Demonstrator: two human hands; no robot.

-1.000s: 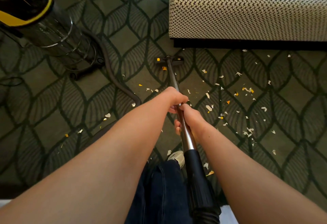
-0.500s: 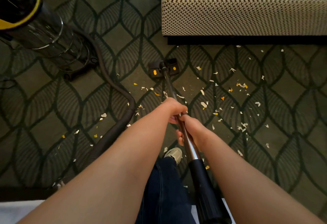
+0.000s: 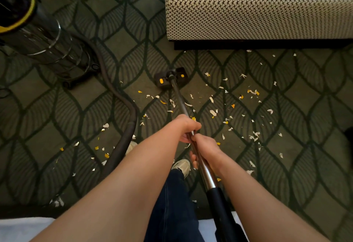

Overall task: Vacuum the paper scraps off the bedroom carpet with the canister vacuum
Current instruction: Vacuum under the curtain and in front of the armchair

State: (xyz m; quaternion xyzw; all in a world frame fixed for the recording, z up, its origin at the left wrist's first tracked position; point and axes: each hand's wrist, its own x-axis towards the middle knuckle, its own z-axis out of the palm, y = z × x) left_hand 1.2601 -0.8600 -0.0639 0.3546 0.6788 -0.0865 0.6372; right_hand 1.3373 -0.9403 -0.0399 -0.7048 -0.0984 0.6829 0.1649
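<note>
Both hands grip the metal wand (image 3: 179, 104): left hand (image 3: 188, 128) ahead, fingers wrapped around the tube; right hand (image 3: 205, 149) just behind it, fingers closed on the same tube. Floor nozzle (image 3: 162, 81) sits flat on the patterned carpet (image 3: 305, 165), near the woven ottoman (image 3: 257, 6). Paper scraps (image 3: 213, 112), white and yellow, lie scattered around the wand, mostly right. Canister (image 3: 44, 43) stands upper left; hose (image 3: 128, 127) curves from it.
</note>
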